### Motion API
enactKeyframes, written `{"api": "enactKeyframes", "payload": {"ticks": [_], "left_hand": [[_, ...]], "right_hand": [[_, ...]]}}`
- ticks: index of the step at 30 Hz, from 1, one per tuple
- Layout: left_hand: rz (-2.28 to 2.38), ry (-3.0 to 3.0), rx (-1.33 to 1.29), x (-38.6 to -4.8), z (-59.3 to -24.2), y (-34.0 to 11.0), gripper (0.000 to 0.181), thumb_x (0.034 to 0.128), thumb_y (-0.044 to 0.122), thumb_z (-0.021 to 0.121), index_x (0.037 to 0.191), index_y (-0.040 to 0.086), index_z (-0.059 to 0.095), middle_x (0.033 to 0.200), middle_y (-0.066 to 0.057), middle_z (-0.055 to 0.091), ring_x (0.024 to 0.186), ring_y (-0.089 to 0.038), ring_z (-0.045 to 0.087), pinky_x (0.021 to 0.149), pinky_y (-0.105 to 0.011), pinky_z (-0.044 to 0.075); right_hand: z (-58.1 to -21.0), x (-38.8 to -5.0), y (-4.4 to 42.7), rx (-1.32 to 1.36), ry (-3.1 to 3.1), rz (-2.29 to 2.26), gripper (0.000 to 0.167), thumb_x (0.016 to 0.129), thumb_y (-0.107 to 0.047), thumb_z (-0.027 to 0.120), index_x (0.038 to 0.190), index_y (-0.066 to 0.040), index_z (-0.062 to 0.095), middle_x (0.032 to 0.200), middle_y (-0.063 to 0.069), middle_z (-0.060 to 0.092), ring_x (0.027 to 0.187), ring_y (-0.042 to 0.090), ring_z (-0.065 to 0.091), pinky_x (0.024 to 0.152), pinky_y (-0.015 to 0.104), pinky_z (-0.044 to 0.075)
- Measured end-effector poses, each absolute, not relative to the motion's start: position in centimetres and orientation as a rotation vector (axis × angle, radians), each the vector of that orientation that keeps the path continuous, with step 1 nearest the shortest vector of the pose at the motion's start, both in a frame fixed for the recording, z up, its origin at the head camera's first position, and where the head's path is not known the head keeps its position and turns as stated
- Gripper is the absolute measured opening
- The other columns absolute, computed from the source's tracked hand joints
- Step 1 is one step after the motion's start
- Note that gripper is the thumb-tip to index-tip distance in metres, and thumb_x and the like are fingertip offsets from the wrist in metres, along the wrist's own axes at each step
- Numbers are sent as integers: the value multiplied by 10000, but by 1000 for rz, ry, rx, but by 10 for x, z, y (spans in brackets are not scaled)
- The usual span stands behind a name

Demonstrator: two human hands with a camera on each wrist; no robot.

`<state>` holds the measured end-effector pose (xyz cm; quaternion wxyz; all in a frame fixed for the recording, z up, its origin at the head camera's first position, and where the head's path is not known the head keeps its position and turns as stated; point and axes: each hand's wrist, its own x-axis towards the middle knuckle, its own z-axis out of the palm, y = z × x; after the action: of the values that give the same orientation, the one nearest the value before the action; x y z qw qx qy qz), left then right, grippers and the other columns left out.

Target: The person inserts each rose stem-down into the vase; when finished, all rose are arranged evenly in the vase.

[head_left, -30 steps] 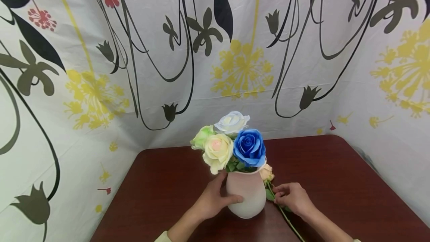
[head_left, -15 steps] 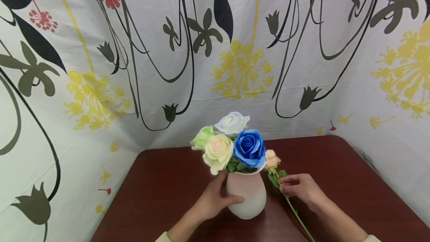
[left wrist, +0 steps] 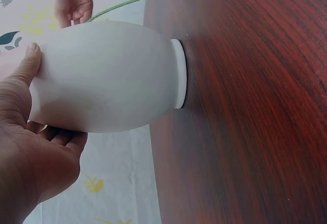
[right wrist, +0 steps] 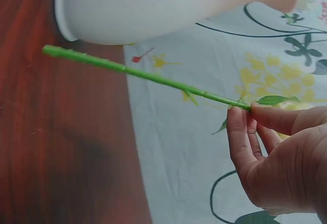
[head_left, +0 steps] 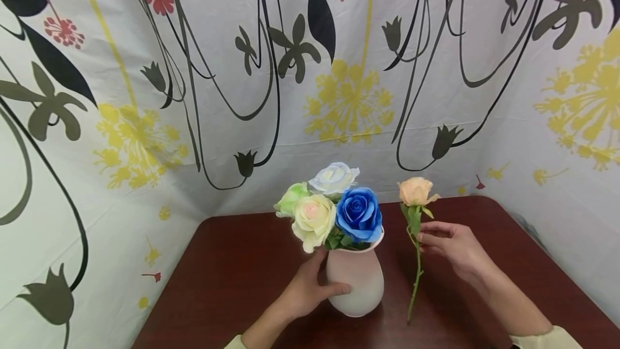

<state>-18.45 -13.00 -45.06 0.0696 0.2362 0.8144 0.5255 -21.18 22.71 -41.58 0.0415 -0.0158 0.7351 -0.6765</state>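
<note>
A white, pinkish-rimmed vase (head_left: 356, 284) stands upright on the table, holding a blue rose (head_left: 360, 214), a cream rose (head_left: 314, 218), a white rose (head_left: 334, 178) and a pale green rose (head_left: 293, 199). My left hand (head_left: 306, 286) grips the vase's left side, thumb across its front; the left wrist view shows the fingers curled round the vase body (left wrist: 107, 78). To the right of the vase, my right hand (head_left: 457, 246) pinches the stem of a peach rose (head_left: 416, 192) just below its leaves. This rose is nearly upright, and its green stem (right wrist: 153, 78) hangs down beside the vase.
The dark red-brown wooden table (head_left: 232, 263) has rounded back corners. A white cloth (head_left: 218, 123) printed with flowers and vines hangs behind the table and along both sides.
My right hand has lifted the peach rose from beside the vase, moving up and to the right. The stem has swung from slanted to nearly upright. My left hand stays on the vase.
</note>
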Motion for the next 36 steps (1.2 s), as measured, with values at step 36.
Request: {"api": "enactKeyframes", "payload": {"ticks": [36], "left_hand": [[1586,2444,735,-187,-453,-131,804,946,412,826,1608,369,372,1552,110,510,1377,-145,516,1158,-474,443]], "right_hand": [[-289,-190,244,-759,1013,-3133,445,1018,229,465,1384,69,660,1218,196,753,1025,329,767,812,431,639]]}}
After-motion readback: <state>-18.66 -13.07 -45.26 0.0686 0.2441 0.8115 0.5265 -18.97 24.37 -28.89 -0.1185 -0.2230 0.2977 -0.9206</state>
